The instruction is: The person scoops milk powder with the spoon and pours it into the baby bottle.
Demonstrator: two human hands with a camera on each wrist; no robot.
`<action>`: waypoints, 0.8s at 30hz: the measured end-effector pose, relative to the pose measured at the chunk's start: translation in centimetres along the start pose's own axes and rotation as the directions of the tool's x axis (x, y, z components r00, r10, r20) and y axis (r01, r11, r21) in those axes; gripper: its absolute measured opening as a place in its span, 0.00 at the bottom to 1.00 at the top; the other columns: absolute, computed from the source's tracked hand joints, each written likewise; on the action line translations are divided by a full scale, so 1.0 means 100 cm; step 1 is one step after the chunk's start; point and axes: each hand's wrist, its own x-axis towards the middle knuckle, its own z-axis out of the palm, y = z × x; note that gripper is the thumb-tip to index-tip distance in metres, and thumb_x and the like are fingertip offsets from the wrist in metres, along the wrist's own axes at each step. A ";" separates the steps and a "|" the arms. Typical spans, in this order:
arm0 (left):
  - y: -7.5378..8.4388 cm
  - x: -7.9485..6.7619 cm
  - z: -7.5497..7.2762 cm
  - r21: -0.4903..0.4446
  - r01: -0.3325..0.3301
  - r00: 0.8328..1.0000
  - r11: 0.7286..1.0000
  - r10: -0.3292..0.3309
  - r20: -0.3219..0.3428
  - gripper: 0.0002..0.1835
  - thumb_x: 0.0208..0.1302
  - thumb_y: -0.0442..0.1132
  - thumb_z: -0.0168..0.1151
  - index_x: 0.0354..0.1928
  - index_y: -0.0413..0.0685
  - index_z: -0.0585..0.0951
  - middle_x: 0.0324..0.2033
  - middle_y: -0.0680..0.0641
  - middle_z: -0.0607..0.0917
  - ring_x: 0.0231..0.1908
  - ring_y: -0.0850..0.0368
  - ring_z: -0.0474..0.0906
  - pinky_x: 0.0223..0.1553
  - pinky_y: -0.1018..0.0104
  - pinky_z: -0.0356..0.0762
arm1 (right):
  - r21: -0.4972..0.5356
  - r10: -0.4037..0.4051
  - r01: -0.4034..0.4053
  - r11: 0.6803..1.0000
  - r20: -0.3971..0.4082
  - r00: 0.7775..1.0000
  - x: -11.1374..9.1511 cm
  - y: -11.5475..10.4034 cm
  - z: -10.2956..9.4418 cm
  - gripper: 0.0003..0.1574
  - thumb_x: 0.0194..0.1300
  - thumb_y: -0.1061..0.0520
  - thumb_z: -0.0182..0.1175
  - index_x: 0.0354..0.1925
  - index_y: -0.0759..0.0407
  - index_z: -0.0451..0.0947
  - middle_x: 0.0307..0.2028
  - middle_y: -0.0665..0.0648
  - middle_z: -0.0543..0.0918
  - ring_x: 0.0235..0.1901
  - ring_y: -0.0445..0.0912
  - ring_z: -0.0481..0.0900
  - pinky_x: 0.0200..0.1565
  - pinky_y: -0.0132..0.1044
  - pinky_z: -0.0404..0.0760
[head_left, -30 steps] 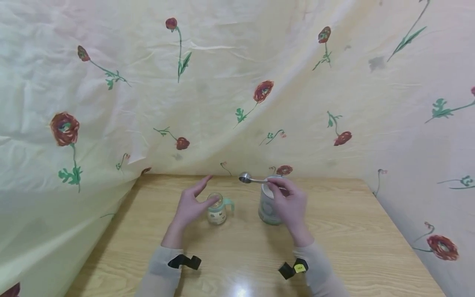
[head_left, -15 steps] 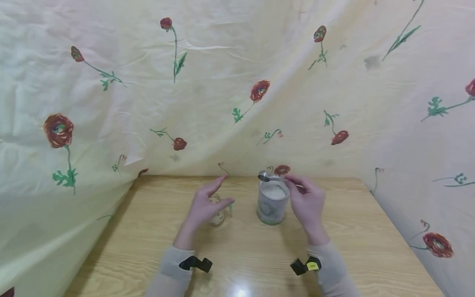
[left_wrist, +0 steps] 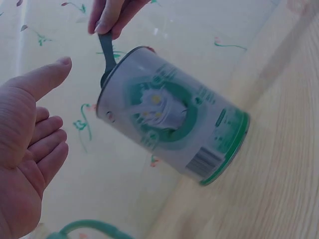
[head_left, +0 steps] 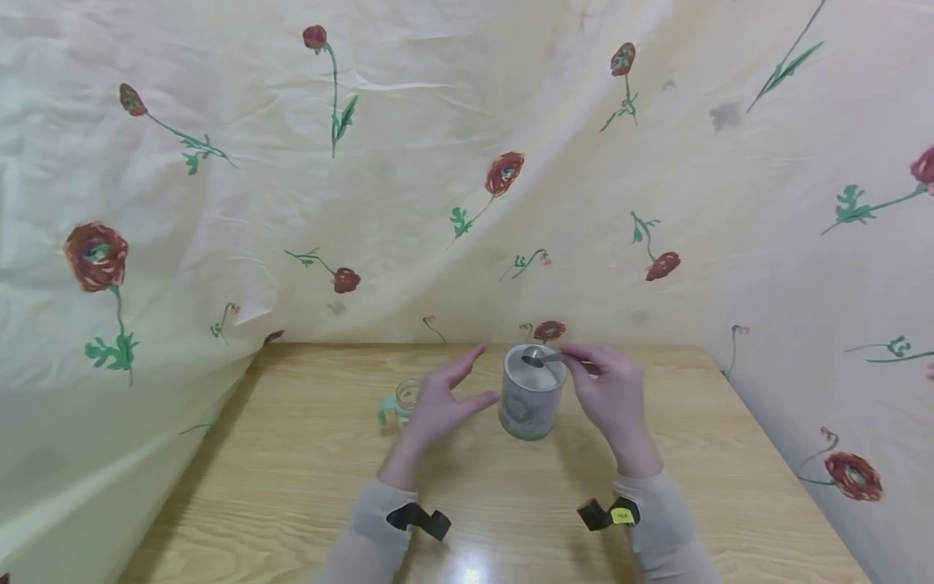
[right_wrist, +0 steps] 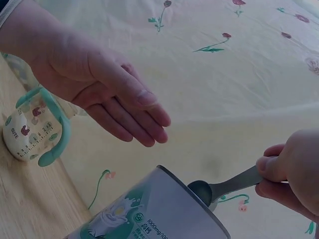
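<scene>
In the head view my right hand (head_left: 611, 393) pinches the handle of a metal measuring spoon (head_left: 533, 357). The spoon's bowl is at the open mouth of a tin (head_left: 527, 412) of pale powder, and in the right wrist view the spoon (right_wrist: 234, 183) dips partly behind the tin's rim. My left hand (head_left: 441, 405) holds nothing; its fingers are extended and the thumb stands apart, a short gap left of the tin. The tin (left_wrist: 172, 117) stands upright, with a white and green label. A clear cup (right_wrist: 32, 128) with teal handles stands behind my left hand, partly hidden in the head view.
Everything stands on a light wooden table (head_left: 306, 487), near its back edge. A cream cloth (head_left: 409, 186) with red flowers hangs behind and along the sides. Black camera mounts (head_left: 419, 519) sit on both wrists.
My right hand has brought the spoon from left of the tin, over its mouth, down to the opening. My left hand has shifted right, from the cup toward the tin.
</scene>
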 end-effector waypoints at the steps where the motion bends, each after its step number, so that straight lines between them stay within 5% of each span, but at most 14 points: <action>1: 0.000 0.001 0.003 -0.003 0.006 1.000 1.000 -0.006 -0.003 0.42 0.65 0.47 0.79 0.79 0.57 0.72 0.76 0.49 0.72 0.74 0.49 0.71 0.74 0.51 0.68 | -0.004 -0.011 0.011 1.000 0.007 1.000 0.000 0.001 0.000 0.15 0.54 0.78 0.76 0.39 0.68 0.91 0.37 0.62 0.92 0.33 0.58 0.91 0.44 0.16 0.81; 5: -0.002 0.005 0.015 -0.025 0.031 0.999 0.999 -0.032 -0.013 0.43 0.64 0.47 0.80 0.79 0.55 0.71 0.76 0.50 0.72 0.74 0.48 0.70 0.74 0.50 0.69 | -0.032 -0.042 0.043 0.999 0.036 0.998 -0.001 0.003 0.001 0.14 0.55 0.78 0.75 0.38 0.66 0.91 0.35 0.62 0.92 0.31 0.56 0.91 0.42 0.17 0.82; 13: -0.012 0.013 0.043 -0.040 0.106 0.994 0.994 -0.107 -0.015 0.52 0.61 0.52 0.82 0.82 0.49 0.65 0.80 0.44 0.65 0.77 0.43 0.65 0.74 0.48 0.69 | -0.170 -0.185 0.209 0.963 0.147 0.972 -0.006 0.004 0.009 0.11 0.55 0.76 0.74 0.36 0.66 0.92 0.31 0.61 0.91 0.27 0.54 0.88 0.26 0.46 0.88; 24: -0.015 0.020 0.060 -0.050 0.154 0.987 0.987 -0.156 -0.038 0.54 0.57 0.45 0.85 0.81 0.39 0.65 0.79 0.43 0.66 0.74 0.40 0.68 0.73 0.51 0.70 | -0.223 -0.243 0.295 0.929 0.232 0.942 -0.014 0.006 0.023 0.17 0.49 0.79 0.76 0.37 0.67 0.91 0.26 0.58 0.85 0.21 0.48 0.81 0.23 0.40 0.84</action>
